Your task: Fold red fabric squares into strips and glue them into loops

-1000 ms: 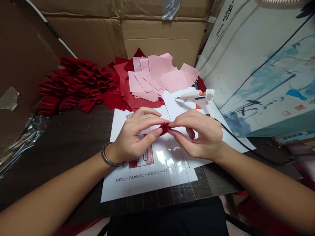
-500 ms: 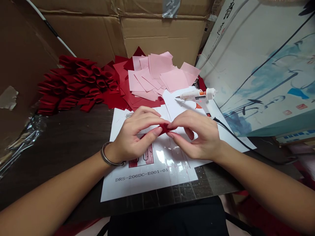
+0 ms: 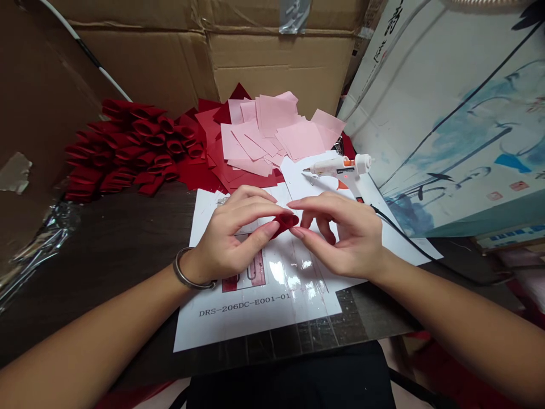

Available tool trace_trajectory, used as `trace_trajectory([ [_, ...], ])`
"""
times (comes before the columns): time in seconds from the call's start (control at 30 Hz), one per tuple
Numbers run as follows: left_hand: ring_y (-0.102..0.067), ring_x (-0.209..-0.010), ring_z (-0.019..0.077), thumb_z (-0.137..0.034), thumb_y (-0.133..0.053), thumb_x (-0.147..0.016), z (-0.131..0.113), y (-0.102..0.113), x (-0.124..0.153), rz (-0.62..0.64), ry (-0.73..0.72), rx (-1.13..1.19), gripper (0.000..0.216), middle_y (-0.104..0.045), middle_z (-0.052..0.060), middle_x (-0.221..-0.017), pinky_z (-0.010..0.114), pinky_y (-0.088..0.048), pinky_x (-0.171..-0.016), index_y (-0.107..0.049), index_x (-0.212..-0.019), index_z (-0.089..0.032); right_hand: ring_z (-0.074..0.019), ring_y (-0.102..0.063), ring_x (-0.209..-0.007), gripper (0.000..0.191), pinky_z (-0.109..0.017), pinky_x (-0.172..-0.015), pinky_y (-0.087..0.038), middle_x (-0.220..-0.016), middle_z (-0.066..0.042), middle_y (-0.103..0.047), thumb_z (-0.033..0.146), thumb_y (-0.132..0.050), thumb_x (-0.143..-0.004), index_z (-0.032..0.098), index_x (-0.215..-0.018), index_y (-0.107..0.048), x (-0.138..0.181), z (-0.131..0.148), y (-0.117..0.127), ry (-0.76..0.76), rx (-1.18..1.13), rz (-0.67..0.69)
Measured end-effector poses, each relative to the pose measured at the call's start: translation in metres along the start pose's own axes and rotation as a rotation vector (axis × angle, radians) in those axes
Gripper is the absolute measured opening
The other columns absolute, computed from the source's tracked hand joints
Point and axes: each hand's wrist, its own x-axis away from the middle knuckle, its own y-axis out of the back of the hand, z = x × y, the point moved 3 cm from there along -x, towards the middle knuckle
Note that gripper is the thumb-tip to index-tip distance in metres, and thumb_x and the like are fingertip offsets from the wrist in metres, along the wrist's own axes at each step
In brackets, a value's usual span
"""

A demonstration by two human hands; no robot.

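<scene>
Thumb and forefinger of my left hand (image 3: 232, 236) pinch a small red piece (image 3: 286, 220), holding it over the printed sheet (image 3: 255, 326) in front of me. My right hand (image 3: 343, 227) is parted, thumb and forefinger a narrow gap apart at the piece's right end; I can't tell whether the thumb tip touches it.

The piece is already curled, its open end towards my right hand, though whether its edges are joined is hidden by my left fingers. Judging by the heap of curled red pieces (image 3: 131, 145) at the far left of the table (image 3: 106, 267), a good many are done. Flat red sheets (image 3: 213, 145) lie beside that heap, with pink squares (image 3: 266, 128) spread partly over them; none of the pink I can see is curled, so plenty seems left. The glue gun (image 3: 340, 166) is just beyond my right hand, nozzle pointing left, untouched by either hand.
</scene>
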Motion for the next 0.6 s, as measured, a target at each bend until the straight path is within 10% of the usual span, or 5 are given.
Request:
trace_trajectory([
  [0.6, -0.061, -0.097, 0.0207, -0.016, -0.060, -0.089, 0.0008, -0.0021, 0.0007, 0.008, -0.025, -0.014, 0.019, -0.074, 0.004, -0.094, 0.039, -0.052, -0.086, -0.069, -0.104, -0.020, -0.0077, -0.058, -0.057, 0.013, -0.021, -0.053, -0.047, -0.068, -0.001, -0.067, 0.005, -0.068, -0.079, 0.014, -0.088, -0.069, 0.0003, 0.0038, -0.0006, 0.098, 0.012, 0.093],
])
